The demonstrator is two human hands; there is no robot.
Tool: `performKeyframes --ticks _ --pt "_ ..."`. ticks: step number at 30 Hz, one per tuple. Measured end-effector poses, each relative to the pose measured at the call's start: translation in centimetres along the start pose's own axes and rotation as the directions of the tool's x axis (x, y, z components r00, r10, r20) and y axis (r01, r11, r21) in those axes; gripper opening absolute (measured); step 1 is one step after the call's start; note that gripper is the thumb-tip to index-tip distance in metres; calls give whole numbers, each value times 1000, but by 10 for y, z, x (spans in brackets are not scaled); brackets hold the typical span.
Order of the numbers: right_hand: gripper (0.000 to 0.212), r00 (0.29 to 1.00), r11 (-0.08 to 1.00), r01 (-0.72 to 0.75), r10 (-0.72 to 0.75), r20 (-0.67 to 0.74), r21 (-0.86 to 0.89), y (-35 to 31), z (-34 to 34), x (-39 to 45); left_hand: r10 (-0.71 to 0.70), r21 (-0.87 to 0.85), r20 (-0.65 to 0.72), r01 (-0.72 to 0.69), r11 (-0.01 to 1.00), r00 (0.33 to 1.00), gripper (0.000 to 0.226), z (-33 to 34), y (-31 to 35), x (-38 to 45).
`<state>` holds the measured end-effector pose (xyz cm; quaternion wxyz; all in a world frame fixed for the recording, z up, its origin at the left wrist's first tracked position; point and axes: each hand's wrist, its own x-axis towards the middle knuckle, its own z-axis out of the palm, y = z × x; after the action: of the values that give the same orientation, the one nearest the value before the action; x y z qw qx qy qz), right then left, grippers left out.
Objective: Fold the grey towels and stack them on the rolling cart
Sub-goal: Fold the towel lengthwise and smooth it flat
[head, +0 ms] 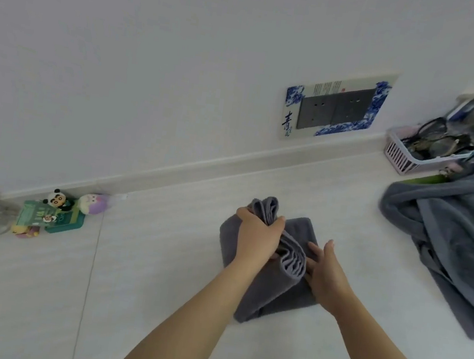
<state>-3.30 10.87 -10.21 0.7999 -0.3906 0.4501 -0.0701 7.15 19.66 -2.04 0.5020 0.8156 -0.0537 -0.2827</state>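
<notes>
A dark grey towel (281, 293) lies partly folded on the white counter (157, 274) in the middle of the view. My left hand (258, 239) grips a bunched fold of it, and the layered edges stand up beside the thumb. My right hand (323, 266) rests flat with straight fingers on the towel's right part, beside that fold. A heap of unfolded grey towels (451, 237) lies at the right edge. No rolling cart is in view.
A pink basket (399, 154) with eyeglasses and clutter stands at the back right. Small toys and a green tray (53, 215) sit at the back left, with bottles at the far left. A wall socket panel (334, 107) is behind the counter.
</notes>
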Motion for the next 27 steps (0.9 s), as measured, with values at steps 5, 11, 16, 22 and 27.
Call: performKeyframes --ticks 5,11,16,22,27 --pt "72 981 994 -95 84 177 58 -9 -24 -1 -2 75 27 0 997 1000 43 53 -19 13" --pt "50 989 955 65 -22 149 -290 -19 -25 -3 -26 158 99 10 987 995 40 74 -38 23" --pt "37 974 611 212 -192 117 -762 -21 -31 7 38 -42 137 -33 999 990 24 47 -35 22" --pt "43 973 575 204 -205 101 -793 -10 -45 13 489 770 137 -404 495 861 64 23 -94 25" --pt "58 937 370 247 -328 123 -896 -8 -39 14 461 861 212 -388 330 862 66 41 -112 32"
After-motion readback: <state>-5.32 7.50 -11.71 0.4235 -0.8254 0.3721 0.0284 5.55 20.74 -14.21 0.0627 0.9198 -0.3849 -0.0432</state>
